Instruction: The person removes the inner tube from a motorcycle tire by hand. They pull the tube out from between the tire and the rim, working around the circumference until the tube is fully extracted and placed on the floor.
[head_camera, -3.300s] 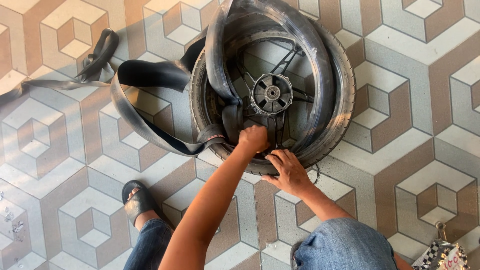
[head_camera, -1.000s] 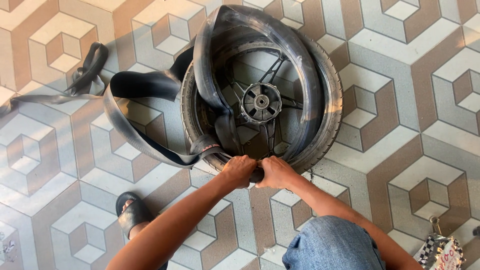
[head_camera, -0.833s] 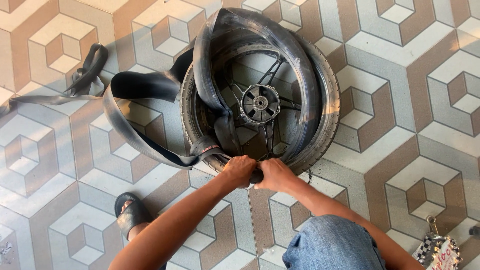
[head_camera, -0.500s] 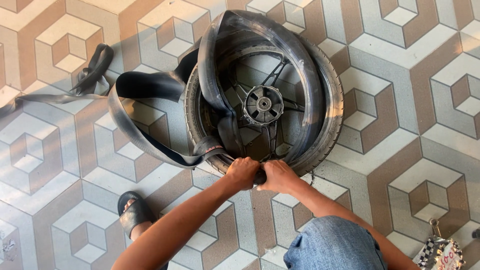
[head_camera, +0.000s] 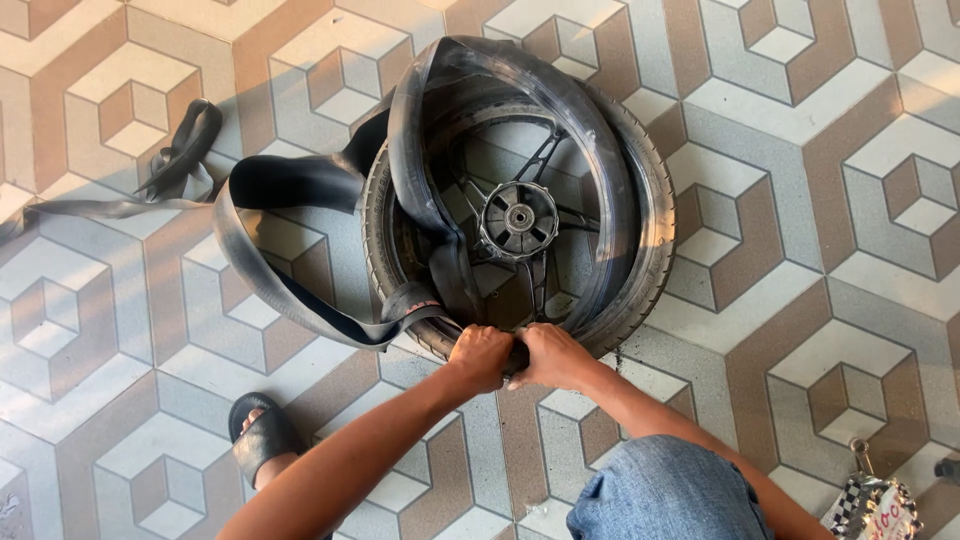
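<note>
Both hands sit side by side at the near edge of the tyre (head_camera: 655, 215), where a second ago they were already pressed together in the same spot; a few seconds back the left hand (head_camera: 480, 358) was higher, reaching in toward the spokes, and the right hand (head_camera: 553, 357) lay open on the rubber. Now both are curled shut on the tyre's near bead, knuckles touching, so the work has settled onto this one stretch of the rim. The wheel lies flat on the patterned floor (head_camera: 800, 120), its hub (head_camera: 518, 218) near the middle. The inner tube (head_camera: 290, 185) hangs half out, looping over the tyre's far side and trailing left across the tiles, with a small reddish mark on it near the left hand. A second strip (head_camera: 180, 160) of rubber lies farther left. A checkered black-and-white pouch (head_camera: 868, 508) with a metal ring sits at the lower right corner, its print too small to tell.
</note>
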